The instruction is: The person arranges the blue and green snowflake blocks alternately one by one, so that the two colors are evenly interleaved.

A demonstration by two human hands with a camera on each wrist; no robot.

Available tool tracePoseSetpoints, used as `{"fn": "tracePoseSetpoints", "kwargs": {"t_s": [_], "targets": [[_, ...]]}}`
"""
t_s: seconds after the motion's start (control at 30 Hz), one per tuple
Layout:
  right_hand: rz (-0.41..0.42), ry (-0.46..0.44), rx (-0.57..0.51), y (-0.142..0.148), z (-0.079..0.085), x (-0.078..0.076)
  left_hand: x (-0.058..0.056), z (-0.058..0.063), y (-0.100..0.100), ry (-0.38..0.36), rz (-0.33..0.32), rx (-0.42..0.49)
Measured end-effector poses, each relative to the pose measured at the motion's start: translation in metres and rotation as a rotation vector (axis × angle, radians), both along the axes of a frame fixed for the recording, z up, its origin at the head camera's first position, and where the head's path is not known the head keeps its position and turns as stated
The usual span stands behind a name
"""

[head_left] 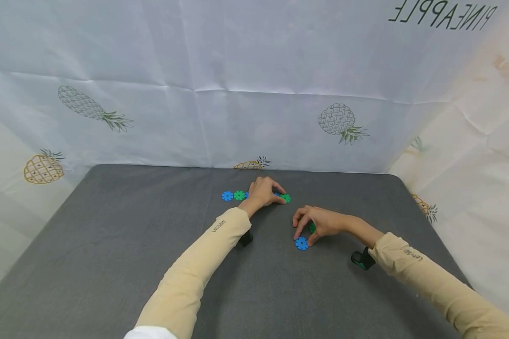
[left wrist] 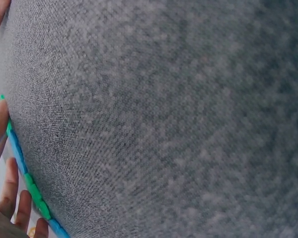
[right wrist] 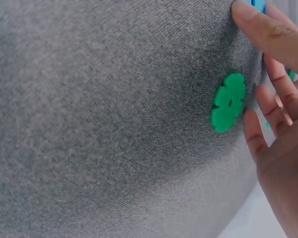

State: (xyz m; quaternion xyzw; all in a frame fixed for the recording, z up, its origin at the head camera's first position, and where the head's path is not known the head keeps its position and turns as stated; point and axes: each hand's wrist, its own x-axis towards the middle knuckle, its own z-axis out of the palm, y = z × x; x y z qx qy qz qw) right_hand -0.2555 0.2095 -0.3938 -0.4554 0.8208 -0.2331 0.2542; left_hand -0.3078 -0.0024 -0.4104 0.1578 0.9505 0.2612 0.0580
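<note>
A row of notched plastic discs lies flat near the table's far edge: a blue disc (head_left: 227,196) at its left end, a green disc (head_left: 239,195) beside it, others partly hidden under my left hand (head_left: 262,191). That hand's thumb and index finger hold the green end disc (head_left: 286,198) at the row's right. In the left wrist view the row appears edge-on, with green pieces (left wrist: 36,196) and a blue piece (left wrist: 18,151). Nearer me, my right hand (head_left: 324,222) pinches a loose blue disc (head_left: 301,243) by its edges. Beneath this palm, another green disc (right wrist: 229,103) lies on the cloth.
The dark grey tabletop (head_left: 131,245) stretches around both hands. Behind it hangs a pale curtain (head_left: 254,56) printed with pineapples. A black wrist camera (head_left: 363,259) sits under the right forearm, another black wrist device (head_left: 246,238) under the left.
</note>
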Motion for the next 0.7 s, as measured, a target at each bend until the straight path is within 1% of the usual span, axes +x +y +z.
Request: {"fn": "tracePoseSetpoints", "kwargs": {"t_s": [0.27,0.57,0.7], "targets": [[0.011,-0.060,0.019,-0.0009,-0.0002,-0.0028,-0.0021,-0.0017,0.0003,-0.007,0.005,-0.006],[-0.002,-0.121,0.004,-0.0025,-0.0009,-0.0045,-0.0031,-0.0039,0.0007,0.003,0.006,-0.005],[-0.024,-0.148,0.006,-0.0017,-0.0002,-0.0034,-0.0028,-0.0045,0.0004,0.007,0.004,-0.004]]}}
